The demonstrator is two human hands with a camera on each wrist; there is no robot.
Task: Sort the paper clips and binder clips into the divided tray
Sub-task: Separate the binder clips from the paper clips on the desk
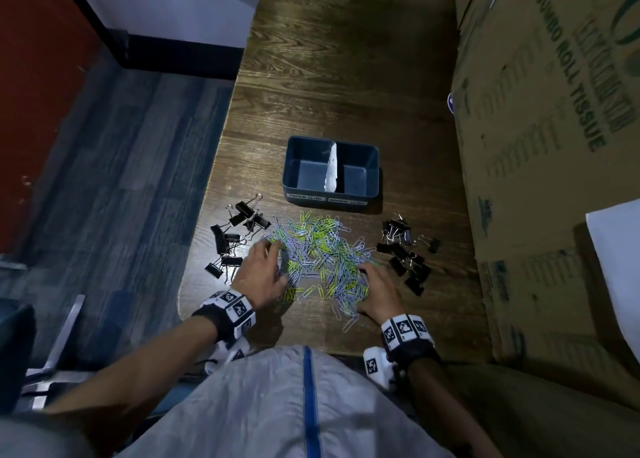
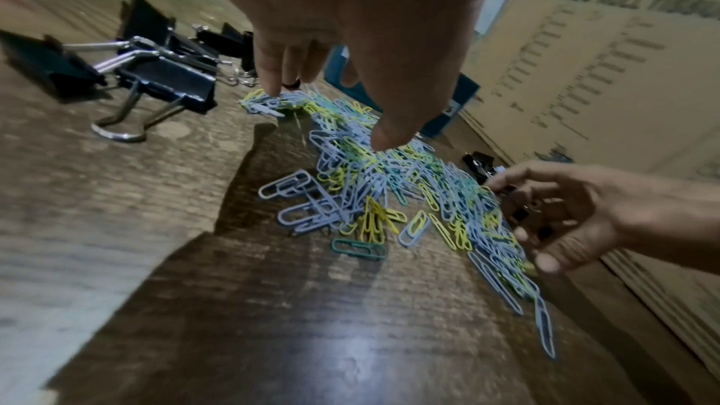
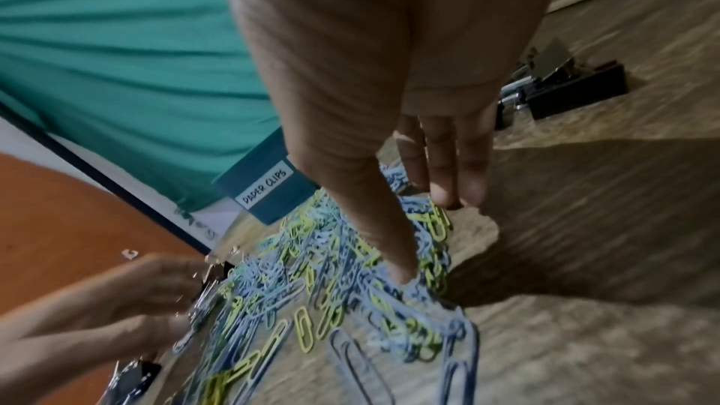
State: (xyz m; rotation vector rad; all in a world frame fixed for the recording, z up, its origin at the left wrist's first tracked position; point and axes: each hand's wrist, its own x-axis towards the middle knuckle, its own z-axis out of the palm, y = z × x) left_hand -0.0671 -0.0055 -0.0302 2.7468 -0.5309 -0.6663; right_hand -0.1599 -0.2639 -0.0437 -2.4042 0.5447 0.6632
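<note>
Hands point(image 1: 263, 277) (2) on paper clips point(image 1: 322, 253)

Both forearms reach in from the bottom of the head view, each wrist strapped with a black band carrying black-and-white marker blocks. The left hand point(image 1: 260, 274) sits left of centre, palm down, fingers point(image 2: 273, 73) pointing downward and loosely spread, thumb apart from them. The right hand point(image 1: 378, 293) is low at right of centre, palm down, fingers point(image 3: 448, 165) straight and close together, thumb stretched out.
</note>
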